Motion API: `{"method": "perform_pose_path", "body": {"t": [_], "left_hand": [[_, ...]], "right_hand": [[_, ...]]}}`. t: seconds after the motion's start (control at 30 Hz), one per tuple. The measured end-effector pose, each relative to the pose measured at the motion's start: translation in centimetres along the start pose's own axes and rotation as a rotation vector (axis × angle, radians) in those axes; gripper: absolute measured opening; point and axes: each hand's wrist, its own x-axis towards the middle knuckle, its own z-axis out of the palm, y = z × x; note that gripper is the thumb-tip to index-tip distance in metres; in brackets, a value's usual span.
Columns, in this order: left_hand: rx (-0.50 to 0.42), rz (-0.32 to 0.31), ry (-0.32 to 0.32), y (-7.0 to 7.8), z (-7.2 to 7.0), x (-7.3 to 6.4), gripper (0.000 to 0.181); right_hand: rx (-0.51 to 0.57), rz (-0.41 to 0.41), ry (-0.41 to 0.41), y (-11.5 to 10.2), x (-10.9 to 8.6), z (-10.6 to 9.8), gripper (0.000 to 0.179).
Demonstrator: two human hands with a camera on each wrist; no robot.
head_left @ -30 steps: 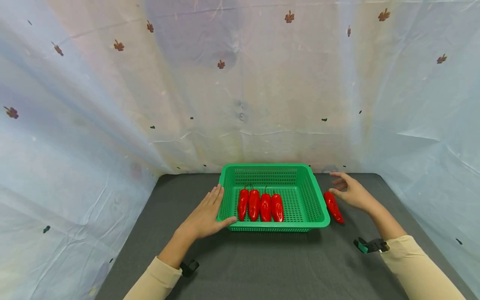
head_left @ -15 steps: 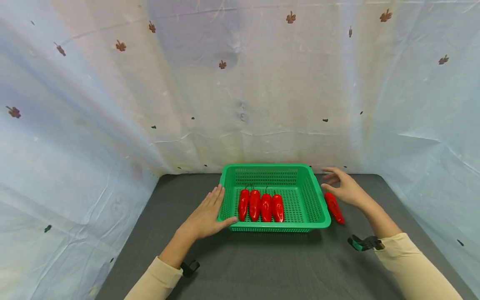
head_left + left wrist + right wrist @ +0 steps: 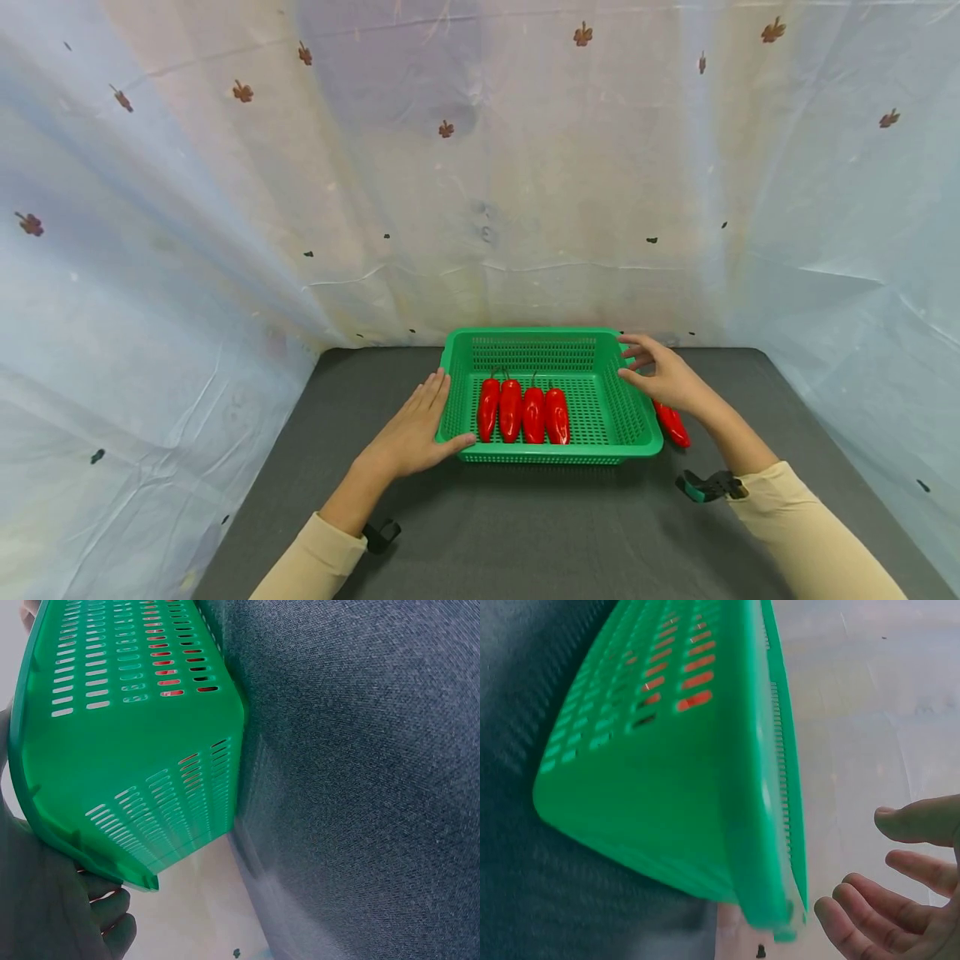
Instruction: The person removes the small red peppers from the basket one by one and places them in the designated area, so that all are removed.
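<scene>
A green perforated plastic basket (image 3: 558, 451) stands on the dark table, with several glossy red peppers (image 3: 533, 414) lying side by side in it. My left hand (image 3: 408, 437) rests flat along the basket's left rim, fingers straight and thumb at the front corner. In the left wrist view the palm and fingers (image 3: 111, 915) lie against that rim. My right hand (image 3: 666, 382) hovers at the basket's right rim, thumb and fingers spread with nothing between them. The right wrist view shows its fingers (image 3: 870, 911) beside the basket rim. One loose red pepper (image 3: 672, 423) lies outside, partly hidden by that hand.
The dark cloth-covered table (image 3: 525, 533) extends in front of the basket and to both sides. A pale sheet with small brown leaf shapes (image 3: 480, 183) hangs close behind it and along the sides. Black straps (image 3: 381, 536) are on both wrists.
My right hand has moved left from above the loose pepper to the basket's right rim, its fingers still spread. The left hand, basket and peppers have stayed in place.
</scene>
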Motion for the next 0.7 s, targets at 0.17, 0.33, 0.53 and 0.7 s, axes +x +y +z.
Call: {"method": "perform_pose_path", "body": {"t": [0.17, 0.33, 0.53, 0.7], "left_hand": [[0.004, 0.003, 0.004, -0.1, 0.1, 0.1, 0.114], [0.006, 0.002, 0.000, 0.0, 0.0, 0.0, 0.114], [0.004, -0.002, 0.000, 0.0, 0.0, 0.0, 0.114], [0.009, -0.002, -0.001, 0.0, 0.1, 0.1, 0.114]], "right_hand": [[0.023, -0.008, -0.021, -0.1, 0.6, 1.2, 0.060], [0.040, -0.010, -0.038, -0.2, 1.2, 2.3, 0.060], [0.064, -0.021, -0.062, -0.4, 1.7, 3.5, 0.060], [0.080, 0.000, -0.071, -0.5, 2.0, 4.4, 0.061]]}}
